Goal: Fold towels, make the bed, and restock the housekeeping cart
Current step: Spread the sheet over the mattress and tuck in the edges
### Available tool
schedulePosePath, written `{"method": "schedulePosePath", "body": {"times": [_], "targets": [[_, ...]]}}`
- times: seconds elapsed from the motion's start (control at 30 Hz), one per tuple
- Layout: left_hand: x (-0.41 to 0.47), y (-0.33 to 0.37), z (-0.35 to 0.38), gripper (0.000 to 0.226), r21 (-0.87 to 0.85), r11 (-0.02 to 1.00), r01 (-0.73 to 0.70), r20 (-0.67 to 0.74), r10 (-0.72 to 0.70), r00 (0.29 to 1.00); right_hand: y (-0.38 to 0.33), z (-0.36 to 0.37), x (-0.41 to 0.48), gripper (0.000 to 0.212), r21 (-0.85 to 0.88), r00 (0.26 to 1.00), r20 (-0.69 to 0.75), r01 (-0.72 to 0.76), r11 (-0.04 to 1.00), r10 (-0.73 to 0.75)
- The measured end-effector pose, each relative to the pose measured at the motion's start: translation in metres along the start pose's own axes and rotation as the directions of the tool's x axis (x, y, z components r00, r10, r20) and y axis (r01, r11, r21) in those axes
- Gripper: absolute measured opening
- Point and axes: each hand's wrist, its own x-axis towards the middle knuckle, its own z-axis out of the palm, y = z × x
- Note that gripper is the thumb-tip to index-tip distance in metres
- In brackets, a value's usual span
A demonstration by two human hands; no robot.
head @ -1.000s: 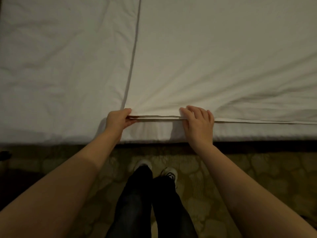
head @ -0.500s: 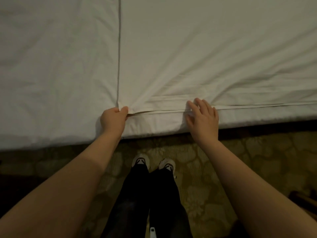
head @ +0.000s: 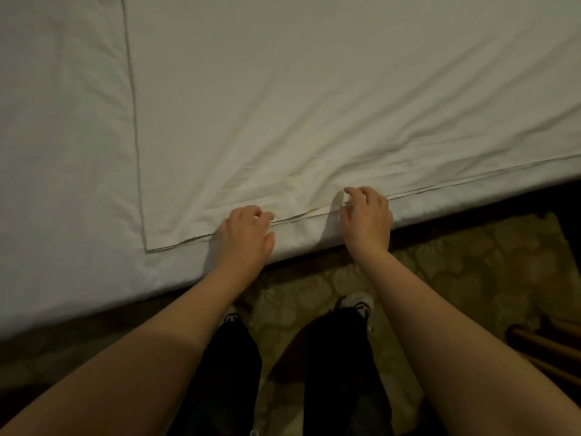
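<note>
Here, a white top sheet (head: 314,105) is laid across the bed (head: 56,215), its layered hem (head: 471,180) set along the near side, with a corner just left of the hands. The left hand (head: 243,239) is placed at that hem, fingers curled and thumb held out below the edge; whether cloth is pinched cannot be told. The right hand (head: 367,215) is set farther right on the same hem, fingers half curled, thumb parted from the forefinger; a grip cannot be confirmed. Patterned carpet (head: 471,262) and white-toed shoes (head: 358,302) are seen below; the dark marks on the toes cannot be read.
</note>
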Motion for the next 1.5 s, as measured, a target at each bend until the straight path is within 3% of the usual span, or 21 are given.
{"method": "schedulePosePath", "body": {"times": [0.07,0.17,0.3,0.43,0.53,0.6,0.7,0.8,1.03,1.13,1.23,1.33,1.43,1.5], "targets": [[0.018,0.028,0.015,0.035,-0.005,0.997,-0.078,0.038,0.078,0.996,0.020,-0.001,0.019,0.032,-0.055,0.998,-0.001,0.066,0.996,-0.066],[0.042,0.058,0.036,0.046,0.068,0.996,-0.056,0.059,0.052,0.997,0.049,-0.001,0.049,0.024,-0.081,0.960,0.019,0.280,0.956,-0.280],[0.059,0.079,0.054,0.034,0.152,0.988,0.019,-0.048,-0.012,0.999,0.097,-0.007,0.076,0.027,-0.080,0.766,-0.006,0.640,0.764,-0.642],[0.063,0.082,0.052,0.029,0.192,0.980,0.045,-0.026,-0.040,0.999,0.116,-0.013,0.100,0.013,-0.153,0.690,0.010,0.717,0.680,-0.724],[0.058,0.084,0.050,0.030,0.254,0.967,0.005,0.008,-0.008,1.000,0.124,-0.017,0.106,0.019,-0.155,0.584,0.048,0.806,0.572,-0.810],[0.055,0.090,0.050,0.030,0.268,0.963,0.014,0.008,-0.017,1.000,0.134,-0.018,0.102,0.020,-0.116,0.566,0.051,0.822,0.558,-0.823],[0.053,0.109,0.061,0.048,0.275,0.960,0.050,-0.006,-0.050,0.999,0.147,-0.020,0.102,0.033,-0.073,0.584,0.110,0.811,0.580,-0.804],[0.063,0.149,0.078,0.057,0.240,0.970,0.042,0.018,-0.047,0.999,0.168,-0.029,0.108,0.048,-0.107,0.665,0.135,0.747,0.657,-0.735],[0.110,0.239,0.107,0.044,0.202,0.974,-0.105,0.025,0.102,0.994,0.261,-0.062,0.135,0.048,-0.114,0.844,0.056,0.536,0.836,-0.533],[0.130,0.263,0.114,0.038,0.200,0.962,-0.188,0.021,0.188,0.982,0.290,-0.072,0.147,0.036,-0.121,0.836,-0.060,0.536,0.835,-0.545],[0.150,0.282,0.117,0.030,0.231,0.958,-0.167,0.046,0.161,0.986,0.304,-0.084,0.160,0.026,-0.122,0.839,-0.117,0.518,0.846,-0.531],[0.166,0.301,0.118,0.004,0.265,0.943,-0.199,0.121,0.172,0.978,0.319,-0.092,0.166,0.028,-0.140,0.849,-0.093,0.506,0.851,-0.520],[0.168,0.319,0.114,0.016,0.231,0.946,-0.227,0.227,0.175,0.958,0.329,-0.097,0.160,0.019,-0.038,0.867,0.003,0.499,0.866,-0.499],[0.169,0.332,0.110,0.031,0.172,0.968,-0.184,0.275,0.132,0.952,0.326,-0.104,0.161,0.036,0.006,0.876,0.155,0.462,0.887,-0.457]]}}
